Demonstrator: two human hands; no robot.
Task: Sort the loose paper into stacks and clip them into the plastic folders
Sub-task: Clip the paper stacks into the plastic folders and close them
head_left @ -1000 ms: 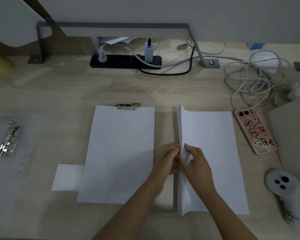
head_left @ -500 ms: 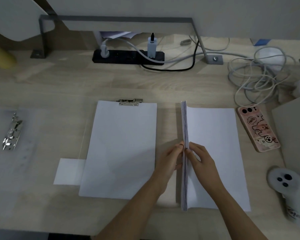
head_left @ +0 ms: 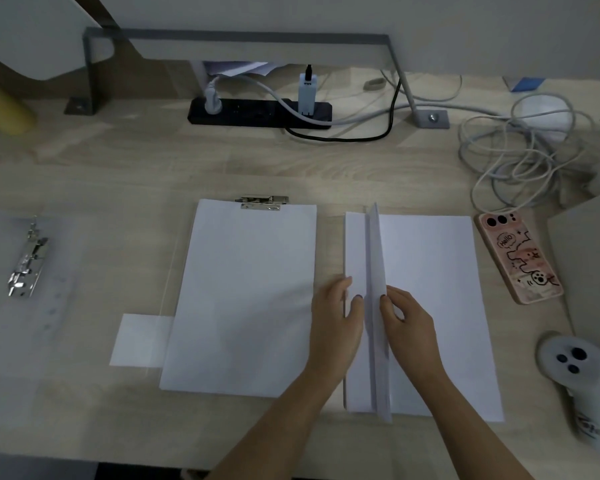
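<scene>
Change: upright sheaf [head_left: 374, 258] had shifted toward 3 o'clock over loose stack [head_left: 430, 271].
Fingers: left hand [head_left: 336, 317] straight, thumb pressing; right hand [head_left: 409, 320] curled, gripping it.
Meaning: likely splitting off a portion.

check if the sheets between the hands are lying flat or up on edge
Up on edge: the sheets show as a thin sliver, left hand and right hand flanking it.

The clear folder [head_left: 0, 306] runs off the left edge, the grey board [head_left: 593, 271] off the right, and the white controller [head_left: 575, 368] is blurred at its handle.
</scene>
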